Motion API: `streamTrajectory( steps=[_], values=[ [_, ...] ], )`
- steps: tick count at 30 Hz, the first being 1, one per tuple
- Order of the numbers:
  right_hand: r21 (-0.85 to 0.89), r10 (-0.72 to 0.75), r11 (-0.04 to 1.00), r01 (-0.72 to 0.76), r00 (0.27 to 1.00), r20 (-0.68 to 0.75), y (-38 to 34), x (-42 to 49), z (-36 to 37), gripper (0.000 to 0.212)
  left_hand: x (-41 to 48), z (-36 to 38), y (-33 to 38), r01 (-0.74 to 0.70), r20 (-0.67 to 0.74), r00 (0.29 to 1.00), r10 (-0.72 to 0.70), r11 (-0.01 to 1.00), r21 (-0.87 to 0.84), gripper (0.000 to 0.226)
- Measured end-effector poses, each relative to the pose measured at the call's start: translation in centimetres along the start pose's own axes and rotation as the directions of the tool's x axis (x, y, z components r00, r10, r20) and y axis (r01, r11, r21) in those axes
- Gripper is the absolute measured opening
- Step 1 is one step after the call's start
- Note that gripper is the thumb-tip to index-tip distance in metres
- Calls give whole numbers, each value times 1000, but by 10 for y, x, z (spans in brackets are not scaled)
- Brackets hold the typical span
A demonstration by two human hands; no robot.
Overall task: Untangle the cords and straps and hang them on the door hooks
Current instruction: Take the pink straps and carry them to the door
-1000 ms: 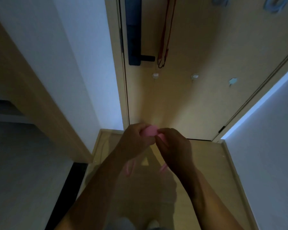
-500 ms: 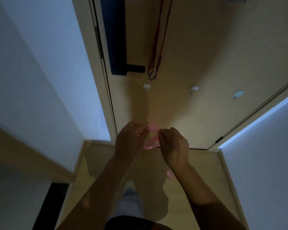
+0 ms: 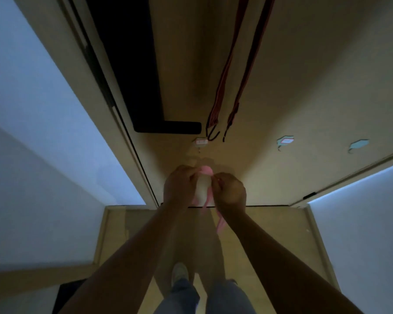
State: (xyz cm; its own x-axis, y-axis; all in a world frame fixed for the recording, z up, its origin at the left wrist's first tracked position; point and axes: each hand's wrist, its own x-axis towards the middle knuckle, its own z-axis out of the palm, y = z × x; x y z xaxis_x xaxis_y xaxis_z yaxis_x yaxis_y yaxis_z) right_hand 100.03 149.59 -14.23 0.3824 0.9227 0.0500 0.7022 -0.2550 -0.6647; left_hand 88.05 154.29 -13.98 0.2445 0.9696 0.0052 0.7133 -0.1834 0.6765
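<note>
Though the hook label [image 3: 201, 140] is too blurred to read, I see the left hand [image 3: 179, 188] and right hand [image 3: 230, 194] both pinching the pink strap [image 3: 206, 172] in front of the door [image 3: 315, 82], just below its leftmost hook [image 3: 199, 148].

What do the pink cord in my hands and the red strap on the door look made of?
The pink cord is probably soft fabric or ribbon, matte: it bunches and trails limply. The red strap looks like woven webbing, matte: flat, striped lengthwise, loose thread ends.
</note>
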Motion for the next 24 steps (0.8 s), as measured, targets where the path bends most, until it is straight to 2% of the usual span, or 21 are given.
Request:
streamTrajectory(
  steps=[4,9,14,17,21,24],
  values=[
    [45,130,990,-132,990,58,5,38,19,24,37,17,-13,71,18,997,-72,997,20,29],
    [-35,122,992,-120,989,81,13,68,36,26,70,34,-24,159,66,985,-157,987,-36,30],
    [-64,172,984,-166,980,98,17,90,47,27,91,43,-20,206,27,979,-204,964,-169,23],
    [-105,165,983,-154,980,111,16,100,52,27,100,44,-23,265,40,964,-262,947,-183,20],
    [-102,213,974,-202,970,117,19,108,56,24,107,50,-29,259,58,966,-253,955,-145,19],
    [-114,229,970,-215,964,133,23,109,58,23,108,55,-32,272,76,961,-265,955,-118,29]
  ],
)
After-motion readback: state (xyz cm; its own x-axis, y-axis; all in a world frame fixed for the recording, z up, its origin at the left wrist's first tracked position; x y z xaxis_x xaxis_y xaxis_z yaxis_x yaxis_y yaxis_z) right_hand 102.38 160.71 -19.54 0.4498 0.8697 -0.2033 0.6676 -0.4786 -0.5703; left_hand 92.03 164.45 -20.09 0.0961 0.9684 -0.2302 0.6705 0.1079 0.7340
